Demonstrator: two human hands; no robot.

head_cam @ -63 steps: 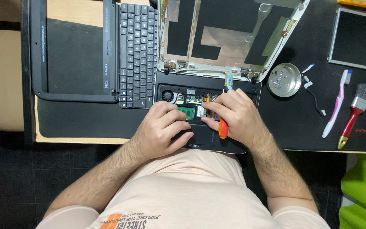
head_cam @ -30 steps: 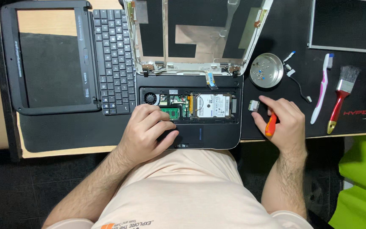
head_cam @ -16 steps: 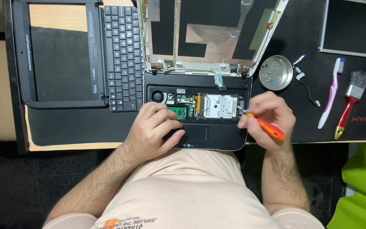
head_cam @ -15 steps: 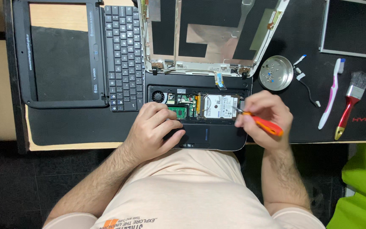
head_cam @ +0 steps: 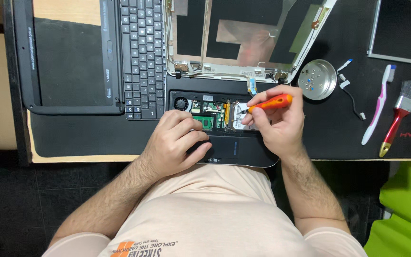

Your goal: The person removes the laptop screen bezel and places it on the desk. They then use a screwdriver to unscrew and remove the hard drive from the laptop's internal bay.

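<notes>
My right hand point(head_cam: 281, 121) sits just right of the frame's centre, its fingers point(head_cam: 288, 91) clamped on an orange-handled screwdriver point(head_cam: 269, 102). The handle lies nearly level, and the metal tip points left and slightly down onto the silvery drive bay of the opened laptop base point(head_cam: 222, 128). My left hand point(head_cam: 177, 143) rests palm-down on the lower left part of that base, fingers together and curled over the palm rest beside the touchpad, holding nothing (it simply presses on the casing). The base lies at the centre of the frame on a black mat point(head_cam: 96, 135) that covers the bench point(head_cam: 63, 12). Its green board and small round fan are exposed between my two hands.

Above the base, at the top centre, the stripped screen lid point(head_cam: 243, 38) lies open and touches the base's rear edge. A detached keyboard point(head_cam: 141, 57) and a black bezel frame point(head_cam: 67, 57) lie at the upper left. Right of the lid sits a round metal dish point(head_cam: 317, 78) with small screws in it. Further right lie a pink-and-white toothbrush point(head_cam: 379, 104) and a red-handled brush point(head_cam: 398, 116), well apart from my hands.
</notes>
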